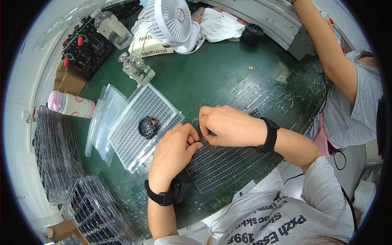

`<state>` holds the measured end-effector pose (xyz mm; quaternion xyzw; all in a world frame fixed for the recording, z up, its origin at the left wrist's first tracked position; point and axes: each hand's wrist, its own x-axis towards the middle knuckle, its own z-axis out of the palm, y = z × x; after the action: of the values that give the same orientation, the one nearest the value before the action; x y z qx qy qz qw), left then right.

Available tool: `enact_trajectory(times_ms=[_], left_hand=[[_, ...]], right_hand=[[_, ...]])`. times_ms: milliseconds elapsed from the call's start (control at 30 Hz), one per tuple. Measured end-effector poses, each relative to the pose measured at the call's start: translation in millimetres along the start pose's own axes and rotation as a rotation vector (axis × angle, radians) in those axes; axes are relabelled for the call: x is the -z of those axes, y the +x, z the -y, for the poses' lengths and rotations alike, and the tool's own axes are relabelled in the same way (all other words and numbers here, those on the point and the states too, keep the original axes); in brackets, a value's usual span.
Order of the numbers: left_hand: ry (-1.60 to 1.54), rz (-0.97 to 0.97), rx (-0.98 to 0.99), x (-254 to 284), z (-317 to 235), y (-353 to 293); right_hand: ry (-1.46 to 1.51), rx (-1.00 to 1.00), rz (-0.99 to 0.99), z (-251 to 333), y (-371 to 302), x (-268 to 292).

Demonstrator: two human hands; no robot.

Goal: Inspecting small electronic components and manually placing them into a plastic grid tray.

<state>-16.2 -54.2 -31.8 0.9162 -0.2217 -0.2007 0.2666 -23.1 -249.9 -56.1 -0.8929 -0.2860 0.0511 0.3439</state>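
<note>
A dark sheet [224, 165] with rows of small black rectangular pieces lies on the green table in front of me. Over its far left part, my left hand [175, 147] is closed, thumb and fingertips pinched together. Close beside it, my right hand [230, 126] bends down with its fingers curled in a pinch at the sheet. Anything between either hand's fingertips is too small or hidden to make out. Left of my hands is a pale sheet [141, 108] with similar rows of pieces, and a small round black container [148, 127] stands on it.
Clear plastic bags [107, 122], a pink-lidded bottle [71, 104] and stacked clear trays [59, 159] are at left. Farther back stand a glass pump bottle [136, 69], a white fan [169, 20] and black fixtures with red knobs [83, 51]. Another person's arm [330, 53] is at right.
</note>
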Motion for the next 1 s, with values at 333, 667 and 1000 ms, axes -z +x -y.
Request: enact_trajectory(times_ms=[333, 667, 1000], left_hand=[[0.005, -0.015, 0.003, -1, 0, 0], [-0.003, -0.017, -0.009, -2, 1, 0], [-0.025, 0.002, 0.002, 0, -1, 1]], right_hand=[[0.005, -0.047, 0.002, 4, -1, -1], [-0.038, 0.022, -0.039, 3, -2, -3], [-0.121, -0.027, -0.072, 7, -6, -12]])
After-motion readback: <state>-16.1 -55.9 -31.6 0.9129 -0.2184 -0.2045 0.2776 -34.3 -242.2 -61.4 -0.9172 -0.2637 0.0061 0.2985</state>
